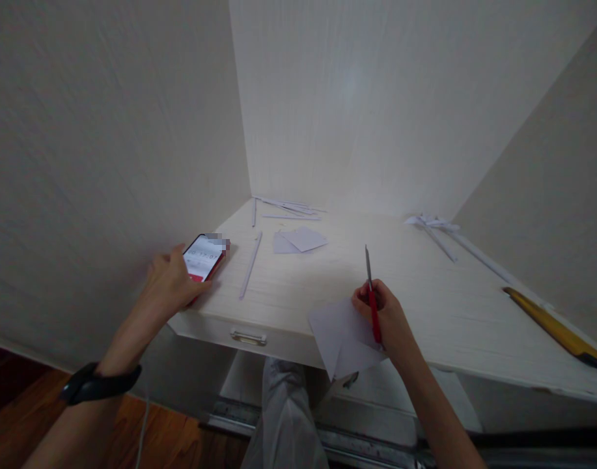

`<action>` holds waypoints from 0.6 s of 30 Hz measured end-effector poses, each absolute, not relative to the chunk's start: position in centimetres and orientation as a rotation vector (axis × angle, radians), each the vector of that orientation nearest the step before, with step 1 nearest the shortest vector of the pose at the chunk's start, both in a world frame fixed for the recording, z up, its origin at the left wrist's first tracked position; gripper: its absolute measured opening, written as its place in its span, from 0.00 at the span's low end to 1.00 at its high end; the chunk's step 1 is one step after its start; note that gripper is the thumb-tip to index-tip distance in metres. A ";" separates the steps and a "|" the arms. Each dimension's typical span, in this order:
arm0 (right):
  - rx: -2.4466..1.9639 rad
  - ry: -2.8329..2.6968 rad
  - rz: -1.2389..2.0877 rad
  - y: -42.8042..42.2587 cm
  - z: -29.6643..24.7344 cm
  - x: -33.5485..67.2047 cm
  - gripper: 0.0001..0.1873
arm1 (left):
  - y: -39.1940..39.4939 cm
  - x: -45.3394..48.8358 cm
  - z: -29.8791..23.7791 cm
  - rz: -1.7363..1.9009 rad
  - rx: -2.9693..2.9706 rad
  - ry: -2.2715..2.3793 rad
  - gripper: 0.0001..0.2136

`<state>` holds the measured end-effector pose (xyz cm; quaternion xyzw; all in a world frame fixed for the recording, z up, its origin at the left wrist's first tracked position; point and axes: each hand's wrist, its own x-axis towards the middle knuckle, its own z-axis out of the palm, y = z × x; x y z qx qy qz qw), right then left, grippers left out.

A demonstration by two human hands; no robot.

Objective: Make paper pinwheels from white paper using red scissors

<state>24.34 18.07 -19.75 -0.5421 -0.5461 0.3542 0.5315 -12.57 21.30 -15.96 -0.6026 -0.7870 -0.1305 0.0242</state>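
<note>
At the desk's left edge, my left hand (174,280) is closed around a phone (204,256) in a red case, its lit screen showing a timer. My right hand (383,316) grips a pair of red-handled scissors (374,309), blades pointing up and away from me. Beneath that hand, a piece of white paper (334,335) hangs over the desk's front edge; whether my fingers also pinch it is hidden. A rolled paper stick (250,265) lies right of the phone. Two square paper pieces (305,239) overlap farther back.
Several thin paper sticks (288,207) lie at the back left corner. A bundle of twisted paper and sticks (432,225) sits at the back right. Along the right wall rests a yellow utility knife (552,322). The white desk (278,306) has a drawer handle (248,337) in front.
</note>
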 end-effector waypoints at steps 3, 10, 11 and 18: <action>-1.298 -1.301 0.851 18.1 -19.7 24.3 0.13 | 21.1 -12.5 -16.1 -0.453 -1.881 -2.458 0.46; -1.298 -1.307 0.864 18.0 -19.8 24.3 0.13 | 21.1 -12.0 -15.8 -0.472 -1.914 -2.494 0.46; -1.297 -1.309 0.862 18.0 -19.8 24.3 0.13 | 21.1 -11.9 -15.8 -0.473 -1.911 -2.498 0.46; -1.293 -1.322 0.851 18.1 -20.0 24.4 0.13 | 21.1 -11.9 -15.8 -0.474 -1.915 -2.503 0.45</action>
